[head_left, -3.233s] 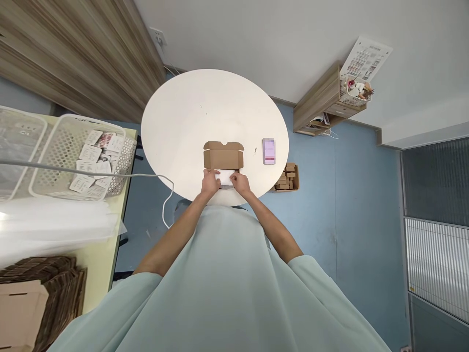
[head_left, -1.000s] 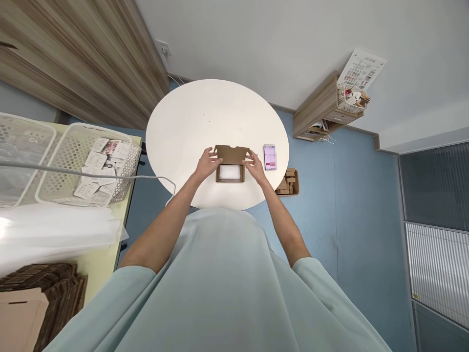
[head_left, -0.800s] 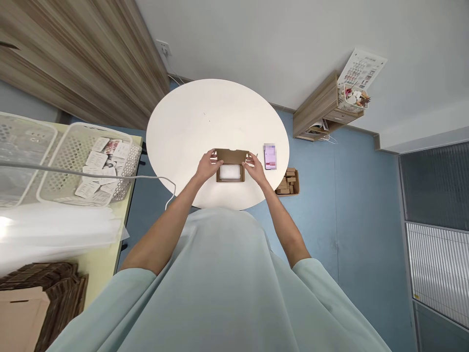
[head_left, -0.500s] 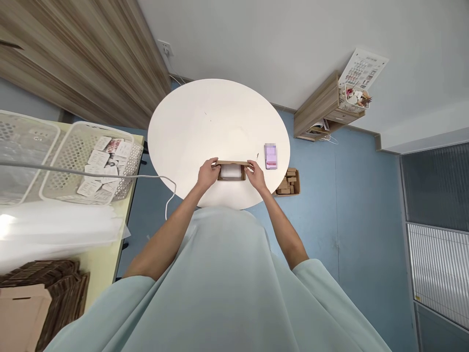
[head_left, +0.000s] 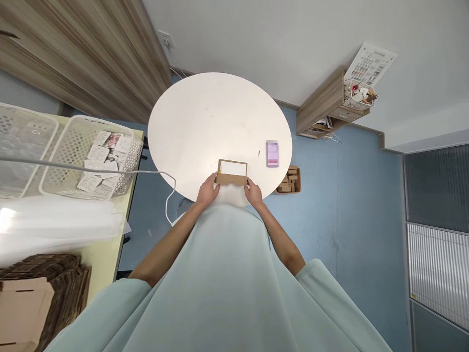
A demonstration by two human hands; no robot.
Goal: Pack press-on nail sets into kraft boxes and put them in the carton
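A small brown cardboard box lies near the front edge of the round white table. Its upper side shows a white rectangle with a small yellow mark at the left, and a brown flap faces me. My left hand grips the box's left end, thumb on the near side. On the right end, my right hand holds it with fingers closed at the corner. The inside of the box is hidden. To the right on the table lies a phone with a pinkish, blurred screen.
A carton of small brown boxes stands beyond the table's right edge. On the left side table are white baskets, one holding printed cards, plus white sheets and stacked flat cardboard. A cable crosses at left.
The box's raised lid has come down towards me, covering the white contents seen before. Both hands have shifted slightly nearer my body, from the lid's corners to the box's ends.
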